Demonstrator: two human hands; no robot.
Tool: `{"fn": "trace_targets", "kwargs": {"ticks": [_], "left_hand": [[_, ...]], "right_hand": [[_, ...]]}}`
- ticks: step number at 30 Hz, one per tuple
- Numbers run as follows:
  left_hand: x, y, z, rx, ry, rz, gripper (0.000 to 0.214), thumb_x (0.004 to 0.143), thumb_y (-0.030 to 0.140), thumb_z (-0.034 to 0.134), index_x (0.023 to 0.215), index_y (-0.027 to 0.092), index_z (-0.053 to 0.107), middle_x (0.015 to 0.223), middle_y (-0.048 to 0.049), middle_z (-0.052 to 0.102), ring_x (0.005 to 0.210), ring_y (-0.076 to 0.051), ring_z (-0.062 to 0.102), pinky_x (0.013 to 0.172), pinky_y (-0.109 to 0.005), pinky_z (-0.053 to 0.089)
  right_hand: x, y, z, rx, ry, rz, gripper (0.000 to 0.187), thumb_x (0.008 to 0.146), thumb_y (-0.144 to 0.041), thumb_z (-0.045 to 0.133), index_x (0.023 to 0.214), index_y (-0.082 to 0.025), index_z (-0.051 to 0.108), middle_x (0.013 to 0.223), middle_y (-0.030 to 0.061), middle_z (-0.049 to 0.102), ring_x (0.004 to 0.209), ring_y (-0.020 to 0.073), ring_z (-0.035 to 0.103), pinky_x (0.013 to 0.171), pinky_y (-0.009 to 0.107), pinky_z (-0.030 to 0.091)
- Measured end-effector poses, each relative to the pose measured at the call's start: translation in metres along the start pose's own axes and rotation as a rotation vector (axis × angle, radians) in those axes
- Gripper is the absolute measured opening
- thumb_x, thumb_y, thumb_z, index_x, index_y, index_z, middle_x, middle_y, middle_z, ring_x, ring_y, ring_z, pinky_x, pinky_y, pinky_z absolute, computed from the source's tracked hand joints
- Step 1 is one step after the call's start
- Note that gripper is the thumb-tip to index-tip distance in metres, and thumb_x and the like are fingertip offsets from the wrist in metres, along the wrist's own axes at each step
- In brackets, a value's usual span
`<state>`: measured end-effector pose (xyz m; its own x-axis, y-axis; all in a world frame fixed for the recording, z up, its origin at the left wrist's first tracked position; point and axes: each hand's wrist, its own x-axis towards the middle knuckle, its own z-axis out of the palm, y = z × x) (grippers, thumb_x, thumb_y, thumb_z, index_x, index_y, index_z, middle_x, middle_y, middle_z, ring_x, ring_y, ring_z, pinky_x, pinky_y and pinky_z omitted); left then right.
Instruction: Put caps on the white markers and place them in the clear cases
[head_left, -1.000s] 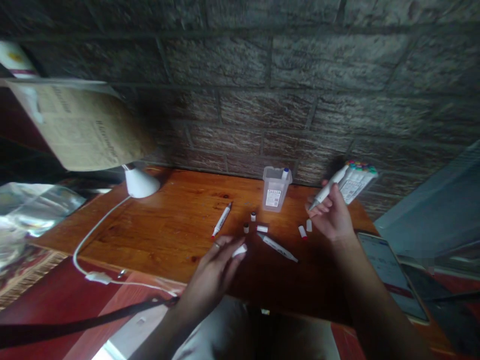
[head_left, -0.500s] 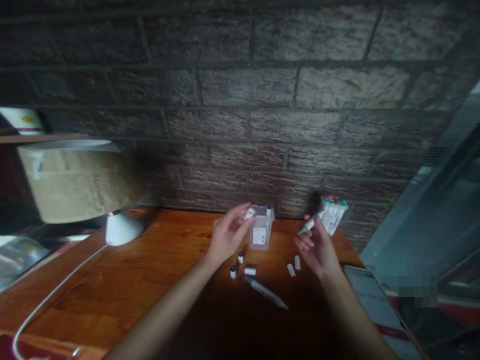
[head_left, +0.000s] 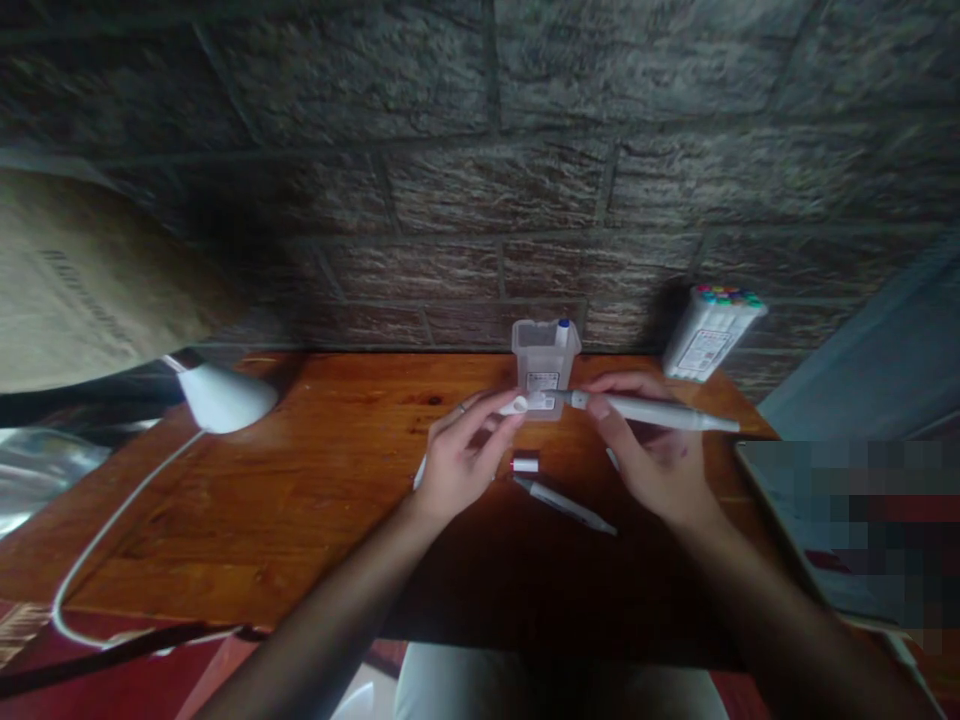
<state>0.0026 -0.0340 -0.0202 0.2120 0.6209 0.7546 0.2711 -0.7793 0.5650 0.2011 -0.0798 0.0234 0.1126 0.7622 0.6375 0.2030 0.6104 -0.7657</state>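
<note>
My left hand (head_left: 461, 465) pinches a small white marker cap (head_left: 513, 406), its hollow end facing right. Across from it, my right hand (head_left: 664, 455) grips an uncapped marker (head_left: 649, 411) lying nearly level, its dark tip toward the cap with a small gap between. Behind them stands a clear plastic box (head_left: 528, 347) holding a blue-topped marker (head_left: 562, 332). On the table below lie another uncapped marker (head_left: 568, 506) and a white cap with a red end (head_left: 526, 465). Other small caps are mostly hidden behind my hands.
A packed marker box (head_left: 705, 340) with colourful tops stands at the back right by the brick wall (head_left: 480, 250). A lamp (head_left: 229, 395) with its white cord is on the left of the wooden table (head_left: 300, 500). A flat device (head_left: 795, 530) lies at the right edge.
My right hand has swung its marker round to level, tip pointing left, and moved toward my left hand. The cap's hollow end now faces the marker. The view has tilted down and closer.
</note>
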Motion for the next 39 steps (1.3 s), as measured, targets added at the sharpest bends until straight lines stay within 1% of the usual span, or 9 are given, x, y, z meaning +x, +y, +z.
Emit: {"fn": "trace_targets", "kwargs": {"ticks": [5,9,15,19,23,25,29,33,39], "left_hand": [[-0.001,-0.001,0.002,0.024,-0.018,0.038,0.028,0.087,0.018,0.07,0.114,0.019,0.07,0.096,-0.0051,0.075,0.068,-0.009,0.067,0.066,-0.019,0.055],[0.002,0.003,0.004,0.039,-0.031,0.072,0.025,0.086,0.017,0.071,0.111,0.018,0.071,0.095,-0.0054,0.074,0.07,-0.01,0.066,0.066,-0.02,0.054],[0.003,0.003,0.003,0.054,-0.063,0.112,0.024,0.088,0.019,0.069,0.111,0.018,0.071,0.097,-0.0063,0.074,0.076,-0.012,0.068,0.068,-0.022,0.056],[0.004,0.003,0.002,0.076,-0.041,0.119,0.022,0.086,0.019,0.071,0.108,0.018,0.073,0.095,-0.0057,0.076,0.075,-0.012,0.069,0.068,-0.022,0.056],[0.007,0.006,0.0,0.09,0.075,0.05,0.019,0.085,0.021,0.073,0.103,0.017,0.074,0.088,-0.0038,0.077,0.064,-0.009,0.067,0.061,-0.02,0.055],[0.008,0.007,-0.002,0.088,0.109,0.043,0.019,0.084,0.023,0.074,0.102,0.017,0.074,0.083,-0.0027,0.077,0.063,-0.01,0.068,0.06,-0.02,0.055],[0.009,0.006,-0.004,0.074,0.086,0.062,0.021,0.082,0.023,0.076,0.102,0.018,0.075,0.083,-0.0032,0.077,0.067,-0.011,0.069,0.063,-0.021,0.056],[0.008,0.005,-0.004,0.052,0.095,0.064,0.021,0.081,0.021,0.077,0.102,0.018,0.075,0.078,-0.0015,0.075,0.061,-0.009,0.064,0.059,-0.019,0.053],[0.006,0.003,-0.002,0.005,0.043,0.03,0.024,0.083,0.018,0.075,0.107,0.018,0.074,0.081,-0.0019,0.074,0.061,-0.008,0.061,0.06,-0.019,0.052]], "right_hand": [[-0.007,0.006,0.001,-0.089,-0.008,-0.049,0.007,0.087,-0.027,0.07,0.094,-0.026,0.071,0.082,0.0024,0.071,0.06,0.0145,0.061,0.049,0.025,0.046],[-0.008,0.012,0.002,-0.147,-0.025,-0.086,0.008,0.087,-0.025,0.07,0.094,-0.026,0.071,0.081,0.0014,0.071,0.055,0.0122,0.057,0.046,0.024,0.044],[-0.006,0.011,0.004,-0.252,-0.098,-0.185,0.01,0.087,-0.025,0.069,0.097,-0.026,0.07,0.085,0.0024,0.073,0.069,0.0162,0.065,0.061,0.029,0.053],[-0.002,0.009,-0.001,-0.364,-0.121,-0.289,0.008,0.087,-0.023,0.067,0.094,-0.026,0.071,0.082,0.0018,0.072,0.071,0.0169,0.066,0.065,0.03,0.053],[0.006,0.018,-0.016,-0.404,0.12,-0.214,0.005,0.089,-0.026,0.067,0.092,-0.026,0.071,0.081,0.0035,0.07,0.067,0.0175,0.062,0.06,0.031,0.049],[0.008,0.023,-0.02,-0.344,0.176,-0.147,0.007,0.09,-0.03,0.066,0.092,-0.026,0.071,0.078,0.0031,0.068,0.061,0.016,0.059,0.054,0.03,0.045],[0.006,0.02,-0.014,-0.247,0.172,-0.108,0.007,0.089,-0.031,0.067,0.091,-0.026,0.071,0.08,0.0032,0.069,0.063,0.016,0.06,0.054,0.029,0.047],[-0.002,0.009,-0.005,-0.197,0.171,-0.123,0.005,0.088,-0.029,0.07,0.092,-0.027,0.072,0.083,0.004,0.071,0.069,0.0178,0.065,0.057,0.03,0.051],[-0.009,0.005,-0.002,-0.224,0.019,-0.139,0.008,0.087,-0.024,0.07,0.094,-0.028,0.071,0.083,0.0024,0.073,0.067,0.0172,0.066,0.058,0.03,0.053]]}}
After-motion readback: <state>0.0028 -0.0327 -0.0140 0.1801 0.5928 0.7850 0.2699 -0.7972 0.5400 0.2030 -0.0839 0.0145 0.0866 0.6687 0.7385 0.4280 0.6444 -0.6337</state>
